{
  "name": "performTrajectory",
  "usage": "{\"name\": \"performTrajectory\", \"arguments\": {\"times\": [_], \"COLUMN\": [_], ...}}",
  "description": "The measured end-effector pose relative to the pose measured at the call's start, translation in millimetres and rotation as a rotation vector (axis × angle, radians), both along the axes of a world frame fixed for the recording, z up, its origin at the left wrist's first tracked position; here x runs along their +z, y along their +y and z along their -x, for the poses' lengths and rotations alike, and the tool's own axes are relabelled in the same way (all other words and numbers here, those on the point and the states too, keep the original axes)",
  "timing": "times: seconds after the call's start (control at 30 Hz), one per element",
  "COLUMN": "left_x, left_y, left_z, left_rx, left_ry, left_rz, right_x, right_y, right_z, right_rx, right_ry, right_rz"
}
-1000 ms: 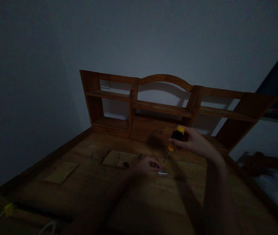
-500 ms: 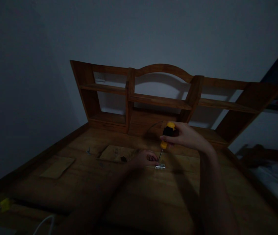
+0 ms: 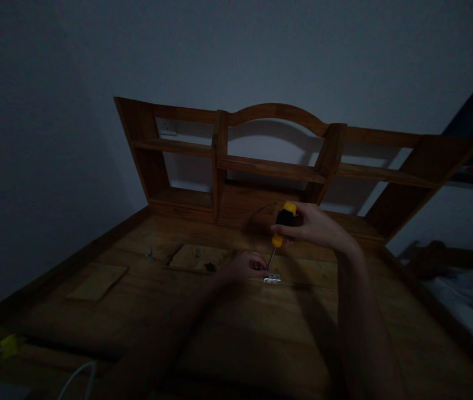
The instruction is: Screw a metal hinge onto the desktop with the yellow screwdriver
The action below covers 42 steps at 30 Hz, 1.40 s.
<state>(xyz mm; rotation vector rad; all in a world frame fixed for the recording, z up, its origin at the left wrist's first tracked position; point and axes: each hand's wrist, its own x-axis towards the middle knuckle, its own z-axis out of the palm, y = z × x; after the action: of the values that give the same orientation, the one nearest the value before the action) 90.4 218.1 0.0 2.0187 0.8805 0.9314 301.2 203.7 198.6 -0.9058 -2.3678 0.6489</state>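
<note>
My right hand (image 3: 309, 225) is wrapped round the yellow-and-black handle of a screwdriver (image 3: 285, 216). Its thin metal shaft slants down and left to a small silver metal hinge (image 3: 272, 278) lying on the wooden desktop (image 3: 236, 322). Right beside the tip, my left hand (image 3: 248, 265) has its fingers curled and its fingertips pressed together at the hinge's left end. Whatever those fingertips pinch is too small and dark to make out. The screwdriver's very tip is partly hidden by them.
A wooden shelf unit (image 3: 269, 172) rises at the back against the wall. A rectangular board (image 3: 197, 259) and a flat brown piece (image 3: 98, 280) lie left of my hands. White cable (image 3: 90, 366) and a yellow item (image 3: 10, 345) sit at the lower left.
The view has shifted slightly. The screwdriver leans a little more, its handle still in my right hand, and my left fingers stay by the hinge.
</note>
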Motion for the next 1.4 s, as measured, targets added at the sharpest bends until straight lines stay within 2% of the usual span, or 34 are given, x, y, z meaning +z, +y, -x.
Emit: {"name": "performTrajectory", "arguments": {"times": [0.17, 0.43, 0.63, 0.93, 1.23, 1.4], "left_x": [3.2, -0.2, 4.3, 3.7, 7.5, 4.3], "left_y": [0, 1, -1, 0, -3, -1], "left_z": [1, 2, 2, 3, 0, 1], "left_rx": [-0.013, -0.010, -0.025, -0.039, -0.023, -0.007], "left_ry": [0.067, 0.069, 0.068, 0.066, 0.064, 0.053], "left_rz": [-0.057, -0.051, -0.058, -0.057, -0.033, -0.034], "right_x": [-0.3, 1.1, -0.4, -3.6, -6.3, -7.9], "right_y": [0, -2, 0, 6, 8, 10], "right_z": [1, -1, 1, -2, 1, 3], "right_rx": [0.030, 0.022, -0.026, -0.010, -0.017, -0.033], "right_ry": [0.020, 0.043, 0.027, 0.083, 0.081, 0.140], "right_rz": [0.046, 0.082, 0.009, 0.139, 0.122, 0.098]}}
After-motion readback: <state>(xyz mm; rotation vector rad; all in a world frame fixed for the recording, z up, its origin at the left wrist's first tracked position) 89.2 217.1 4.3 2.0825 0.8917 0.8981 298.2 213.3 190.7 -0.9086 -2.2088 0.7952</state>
